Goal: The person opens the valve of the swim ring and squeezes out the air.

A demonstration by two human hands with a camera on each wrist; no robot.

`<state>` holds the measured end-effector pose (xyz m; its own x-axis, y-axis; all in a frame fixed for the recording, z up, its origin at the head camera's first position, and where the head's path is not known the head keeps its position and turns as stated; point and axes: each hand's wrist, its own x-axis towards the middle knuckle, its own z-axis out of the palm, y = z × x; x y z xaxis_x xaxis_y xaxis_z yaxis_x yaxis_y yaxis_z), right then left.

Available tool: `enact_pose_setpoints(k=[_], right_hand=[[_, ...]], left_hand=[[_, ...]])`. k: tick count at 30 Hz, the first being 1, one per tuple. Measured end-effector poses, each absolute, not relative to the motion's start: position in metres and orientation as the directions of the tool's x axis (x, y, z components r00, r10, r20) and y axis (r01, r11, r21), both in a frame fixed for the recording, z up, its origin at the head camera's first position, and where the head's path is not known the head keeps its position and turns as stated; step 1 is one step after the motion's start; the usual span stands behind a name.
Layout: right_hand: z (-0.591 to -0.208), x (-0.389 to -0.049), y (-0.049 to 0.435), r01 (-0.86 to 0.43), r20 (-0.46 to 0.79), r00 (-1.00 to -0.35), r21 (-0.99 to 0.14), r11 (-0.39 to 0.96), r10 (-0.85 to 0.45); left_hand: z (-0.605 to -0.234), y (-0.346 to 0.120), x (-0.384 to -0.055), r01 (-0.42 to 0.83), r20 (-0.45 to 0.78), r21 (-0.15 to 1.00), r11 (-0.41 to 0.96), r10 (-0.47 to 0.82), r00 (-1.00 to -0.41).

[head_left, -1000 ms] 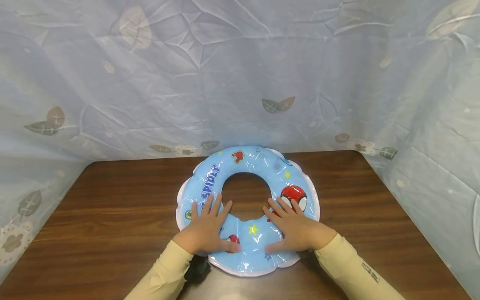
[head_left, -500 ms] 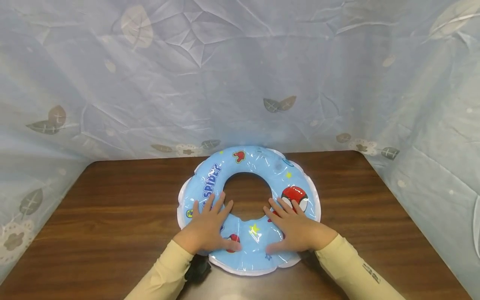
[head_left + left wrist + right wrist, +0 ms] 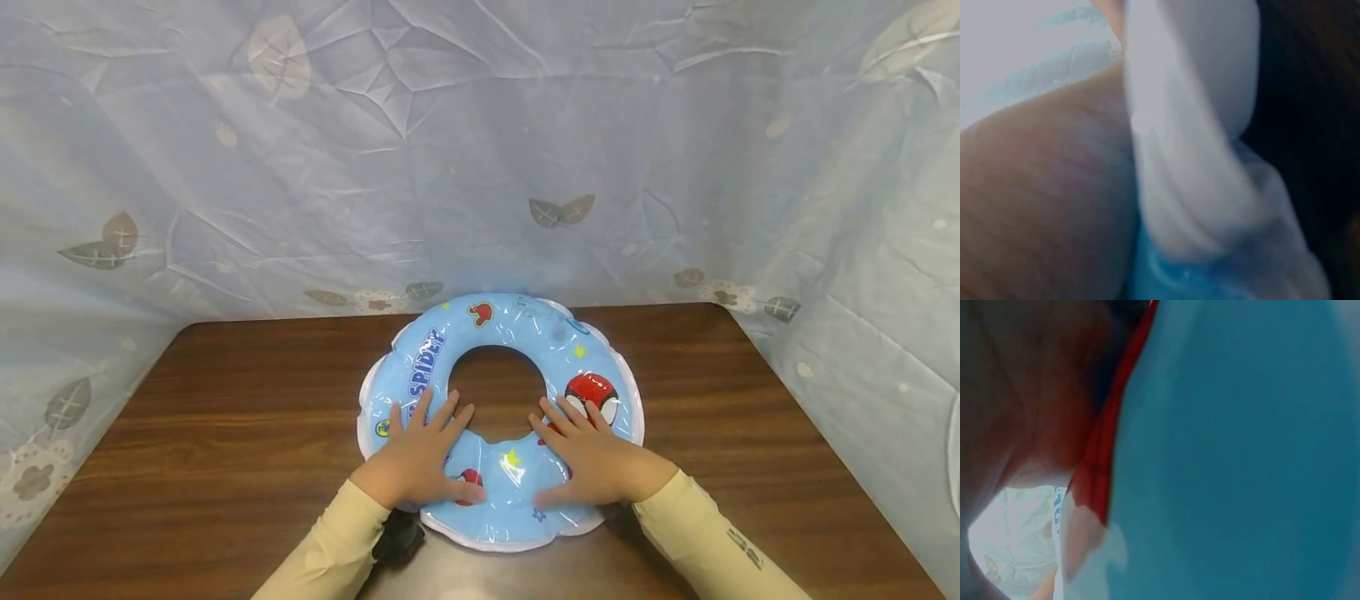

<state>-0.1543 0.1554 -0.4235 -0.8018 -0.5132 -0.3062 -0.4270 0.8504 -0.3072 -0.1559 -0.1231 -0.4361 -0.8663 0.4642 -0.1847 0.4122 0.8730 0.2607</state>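
Observation:
A light blue inflatable swim ring (image 3: 495,321) with a white scalloped edge lies flat on the wooden table, puffed up with air. Red masks, yellow stars and the lettering SPIDEY are printed on it. My left hand (image 3: 420,462) rests on its near left part, fingers straight and spread. On the near right part lies my right hand (image 3: 600,458), likewise spread, partly covering a red mask print. The two thumbs point toward each other across the front of the ring. Close up in the right wrist view, the palm (image 3: 1029,394) touches the blue vinyl (image 3: 1241,456).
Brown wood-grain table (image 3: 247,417) extends on both sides of the ring. A pale blue-grey curtain (image 3: 465,167) with leaf prints hangs along the back and sides. Near the left wrist sits a small black object (image 3: 399,537), partly hidden by the sleeve.
Almost nothing differs: the left hand's fingers have shifted very slightly, and the whole head view has drifted a little. Both hands stay on the ring.

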Motion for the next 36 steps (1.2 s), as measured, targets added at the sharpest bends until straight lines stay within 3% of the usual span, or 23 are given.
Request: enact_pose_setpoints(k=[36], right_hand=[[-0.4264, -0.1545, 0.1571, -0.444, -0.297, -0.795, -0.307, 0.842, -0.528]], left_hand=[[-0.4371, -0.1238, -0.1564, 0.401, -0.216, 0.300, 0.866, 0.471, -0.856]])
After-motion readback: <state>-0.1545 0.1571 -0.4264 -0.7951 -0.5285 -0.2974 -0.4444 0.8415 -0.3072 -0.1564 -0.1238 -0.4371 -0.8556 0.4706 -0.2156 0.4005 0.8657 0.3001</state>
